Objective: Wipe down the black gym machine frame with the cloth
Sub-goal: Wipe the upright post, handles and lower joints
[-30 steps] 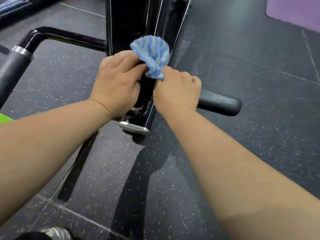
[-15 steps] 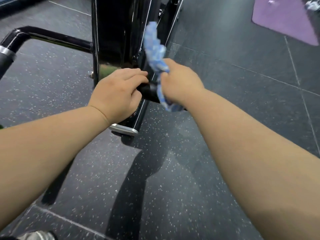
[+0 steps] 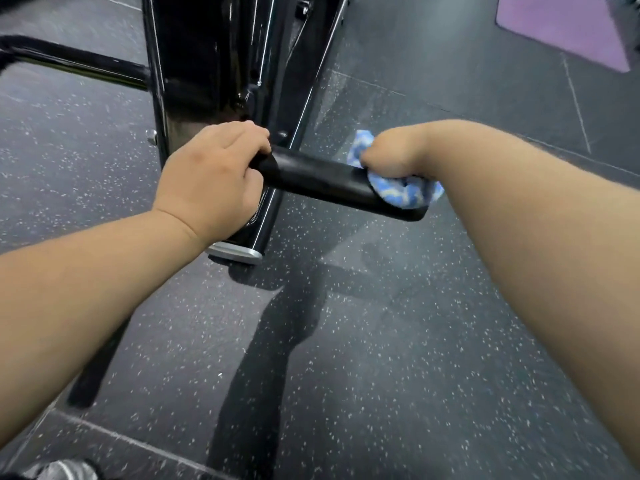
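Left hand grips the black bar; right hand clutches cloth against it, purple mat beyond.

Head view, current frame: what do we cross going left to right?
black side bar → left hand gripping the handle's base → padded handle → blue cloth wrapped near its free end → purple mat
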Action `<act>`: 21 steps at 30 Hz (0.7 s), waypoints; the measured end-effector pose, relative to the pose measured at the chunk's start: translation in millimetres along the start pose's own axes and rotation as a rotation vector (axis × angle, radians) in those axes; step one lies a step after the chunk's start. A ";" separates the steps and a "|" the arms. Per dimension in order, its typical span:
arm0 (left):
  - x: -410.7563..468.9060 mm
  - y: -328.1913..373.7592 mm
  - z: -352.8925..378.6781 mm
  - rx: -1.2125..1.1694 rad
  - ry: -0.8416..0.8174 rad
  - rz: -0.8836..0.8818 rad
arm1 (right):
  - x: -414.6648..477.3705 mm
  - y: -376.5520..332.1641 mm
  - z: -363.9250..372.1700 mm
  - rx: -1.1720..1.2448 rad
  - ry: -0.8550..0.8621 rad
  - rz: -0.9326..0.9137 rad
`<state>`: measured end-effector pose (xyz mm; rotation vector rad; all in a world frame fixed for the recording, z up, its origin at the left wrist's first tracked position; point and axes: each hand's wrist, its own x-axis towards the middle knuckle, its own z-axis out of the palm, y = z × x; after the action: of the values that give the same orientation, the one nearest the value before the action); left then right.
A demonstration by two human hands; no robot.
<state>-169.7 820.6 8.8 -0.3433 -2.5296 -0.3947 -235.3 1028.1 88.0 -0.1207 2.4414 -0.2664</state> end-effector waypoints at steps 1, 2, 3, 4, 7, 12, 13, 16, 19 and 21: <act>-0.7 1.8 1.4 -0.005 0.008 -0.010 | 1.7 -11.5 1.9 0.077 0.009 -0.031; -1.6 2.8 3.0 -0.007 0.015 -0.021 | 3.3 -25.7 3.4 0.112 0.050 -0.083; -1.9 2.8 4.5 -0.005 0.028 -0.028 | 7.4 -38.3 4.7 0.112 0.115 -0.128; -1.8 1.7 5.5 0.002 0.037 -0.028 | 12.8 -47.9 5.9 0.130 0.161 -0.159; 0.3 3.4 6.9 0.061 0.019 0.027 | 15.9 -44.9 7.5 0.118 0.164 -0.165; 1.7 6.9 7.6 0.156 -0.034 0.059 | -5.3 15.6 10.8 0.217 0.205 0.027; -0.9 6.7 7.9 0.147 -0.038 0.042 | -5.0 27.7 16.0 0.455 0.244 0.047; -4.4 11.9 11.9 0.113 -0.046 -0.017 | -1.2 47.8 41.3 1.489 0.363 -0.015; -2.8 15.6 14.2 0.099 -0.045 -0.042 | 4.0 52.0 71.3 1.822 0.606 0.116; -2.8 13.9 14.5 0.099 -0.039 -0.029 | 0.6 39.9 89.5 1.914 0.661 0.196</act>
<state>-170.0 838.0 -1.6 -0.2786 -2.5842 -0.2746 -179.6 1052.5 11.2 1.1213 1.6299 -2.5351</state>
